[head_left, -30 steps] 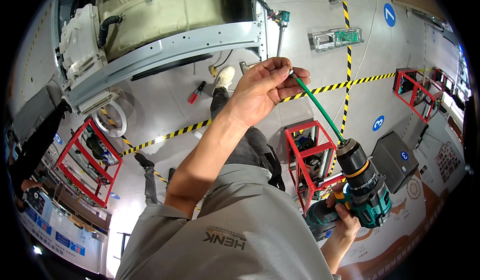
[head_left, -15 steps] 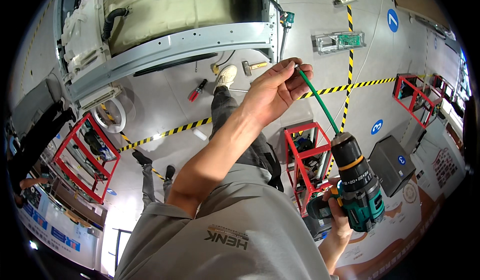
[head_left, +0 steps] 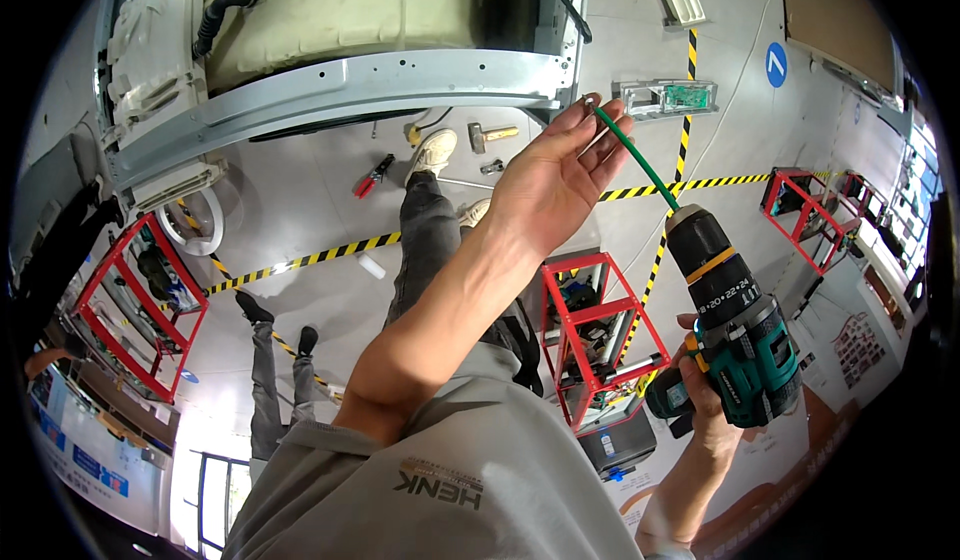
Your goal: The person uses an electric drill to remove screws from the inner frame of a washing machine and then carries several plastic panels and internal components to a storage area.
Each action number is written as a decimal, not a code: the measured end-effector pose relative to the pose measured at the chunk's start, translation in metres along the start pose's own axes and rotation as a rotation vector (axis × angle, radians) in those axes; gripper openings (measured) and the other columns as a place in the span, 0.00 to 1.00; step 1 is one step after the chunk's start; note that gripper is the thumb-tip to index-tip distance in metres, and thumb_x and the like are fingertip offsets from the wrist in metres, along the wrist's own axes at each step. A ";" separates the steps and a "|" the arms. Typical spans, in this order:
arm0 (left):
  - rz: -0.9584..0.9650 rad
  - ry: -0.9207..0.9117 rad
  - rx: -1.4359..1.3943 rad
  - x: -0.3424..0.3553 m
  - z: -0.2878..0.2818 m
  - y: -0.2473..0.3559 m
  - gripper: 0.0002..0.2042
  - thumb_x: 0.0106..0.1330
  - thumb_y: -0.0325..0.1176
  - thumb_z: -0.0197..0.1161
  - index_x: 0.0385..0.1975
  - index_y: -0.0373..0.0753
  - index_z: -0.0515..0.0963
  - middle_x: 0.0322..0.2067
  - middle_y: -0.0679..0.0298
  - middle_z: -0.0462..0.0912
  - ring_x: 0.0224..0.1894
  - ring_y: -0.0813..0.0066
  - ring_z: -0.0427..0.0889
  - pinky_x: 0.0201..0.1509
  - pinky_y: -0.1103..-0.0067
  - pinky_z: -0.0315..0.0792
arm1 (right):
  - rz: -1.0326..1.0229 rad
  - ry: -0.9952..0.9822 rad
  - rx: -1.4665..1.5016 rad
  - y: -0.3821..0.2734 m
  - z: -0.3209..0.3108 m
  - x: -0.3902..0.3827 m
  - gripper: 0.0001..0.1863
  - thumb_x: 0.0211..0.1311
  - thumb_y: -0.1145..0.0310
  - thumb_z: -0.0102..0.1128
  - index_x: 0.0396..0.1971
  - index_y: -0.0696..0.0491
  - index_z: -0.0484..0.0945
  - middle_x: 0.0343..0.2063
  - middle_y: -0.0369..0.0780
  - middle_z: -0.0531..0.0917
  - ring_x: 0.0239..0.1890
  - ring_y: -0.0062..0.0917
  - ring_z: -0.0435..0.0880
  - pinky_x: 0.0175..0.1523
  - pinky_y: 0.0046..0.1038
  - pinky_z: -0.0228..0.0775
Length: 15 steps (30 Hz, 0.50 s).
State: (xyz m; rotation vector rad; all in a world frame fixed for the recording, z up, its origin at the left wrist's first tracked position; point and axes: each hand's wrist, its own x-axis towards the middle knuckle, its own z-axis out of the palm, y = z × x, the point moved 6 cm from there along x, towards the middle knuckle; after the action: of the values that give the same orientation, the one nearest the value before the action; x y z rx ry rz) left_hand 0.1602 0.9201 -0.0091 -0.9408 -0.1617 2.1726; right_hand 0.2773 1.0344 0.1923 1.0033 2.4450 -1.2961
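Note:
My left hand (head_left: pixel 555 175) is raised near the metal frame (head_left: pixel 420 80) of a large appliance with a cream tub (head_left: pixel 340 15). Its fingers curl around a small silver piece (head_left: pixel 589 103) at the tip of a long green driver bit (head_left: pixel 638 156). The bit runs down into the black chuck of a teal-and-black cordless drill (head_left: pixel 740 345), gripped by my right hand (head_left: pixel 705 400) at the lower right. Whether the silver piece touches the frame I cannot tell.
A hammer (head_left: pixel 492 136), red-handled pliers (head_left: pixel 372 182) and a clear tray (head_left: pixel 665 98) lie on the floor. Red metal racks (head_left: pixel 604 309) stand on both sides. Another person's grey-trousered legs (head_left: pixel 265 370) show at lower left, a dark-clothed person (head_left: pixel 55 270) at far left.
My left hand has risen toward the frame's edge, and the drill has moved up with its bit more steeply angled. The tool seen earlier at the frame's right end is out of sight.

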 end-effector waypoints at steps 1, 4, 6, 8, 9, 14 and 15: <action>0.007 0.000 -0.012 -0.001 0.001 0.001 0.13 0.67 0.23 0.49 0.51 0.31 0.69 0.51 0.56 0.74 0.55 0.64 0.74 0.61 0.70 0.71 | -0.027 -0.013 -0.042 0.004 -0.003 0.001 0.27 0.46 0.70 0.69 0.49 0.56 0.73 0.38 0.45 0.83 0.30 0.22 0.81 0.37 0.25 0.76; 0.025 0.000 -0.046 -0.004 0.003 0.005 0.14 0.66 0.22 0.49 0.52 0.32 0.68 0.52 0.57 0.73 0.57 0.63 0.72 0.63 0.70 0.69 | -0.093 -0.035 -0.154 0.009 -0.010 0.005 0.28 0.47 0.67 0.70 0.51 0.55 0.72 0.38 0.46 0.82 0.28 0.20 0.80 0.35 0.24 0.76; 0.029 -0.001 -0.068 -0.005 0.004 0.005 0.15 0.67 0.22 0.49 0.53 0.32 0.67 0.53 0.57 0.73 0.57 0.63 0.71 0.63 0.70 0.68 | -0.095 -0.045 -0.204 0.007 -0.008 0.010 0.28 0.47 0.67 0.70 0.51 0.54 0.72 0.39 0.46 0.82 0.28 0.20 0.80 0.35 0.24 0.76; 0.037 -0.008 -0.085 -0.005 0.004 0.004 0.15 0.67 0.22 0.49 0.53 0.32 0.68 0.53 0.57 0.73 0.57 0.62 0.71 0.63 0.70 0.68 | -0.088 -0.066 -0.246 0.004 -0.005 0.013 0.28 0.48 0.68 0.69 0.51 0.54 0.72 0.39 0.46 0.82 0.28 0.20 0.80 0.35 0.24 0.75; 0.039 -0.011 -0.093 -0.005 0.003 0.004 0.15 0.67 0.22 0.49 0.53 0.33 0.68 0.53 0.57 0.73 0.57 0.62 0.71 0.63 0.70 0.68 | -0.091 -0.082 -0.267 0.002 -0.004 0.016 0.27 0.48 0.69 0.69 0.51 0.54 0.72 0.40 0.46 0.82 0.28 0.20 0.80 0.35 0.24 0.75; 0.035 -0.005 -0.159 -0.005 0.007 0.003 0.14 0.67 0.23 0.51 0.52 0.33 0.68 0.53 0.56 0.73 0.57 0.61 0.72 0.63 0.70 0.69 | -0.050 -0.128 -0.236 -0.007 0.000 0.024 0.26 0.48 0.72 0.67 0.51 0.55 0.72 0.40 0.45 0.82 0.28 0.19 0.80 0.35 0.23 0.75; 0.034 -0.006 -0.169 -0.005 0.007 0.003 0.13 0.67 0.23 0.51 0.51 0.33 0.69 0.53 0.56 0.73 0.57 0.61 0.72 0.62 0.70 0.69 | -0.047 -0.134 -0.240 -0.008 0.001 0.025 0.26 0.49 0.72 0.67 0.51 0.55 0.72 0.40 0.45 0.82 0.27 0.19 0.80 0.35 0.23 0.74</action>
State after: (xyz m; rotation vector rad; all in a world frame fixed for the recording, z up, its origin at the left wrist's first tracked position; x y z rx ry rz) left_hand 0.1557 0.9158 -0.0020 -1.0379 -0.3390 2.2196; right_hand 0.2534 1.0430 0.1853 0.7764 2.4603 -1.0155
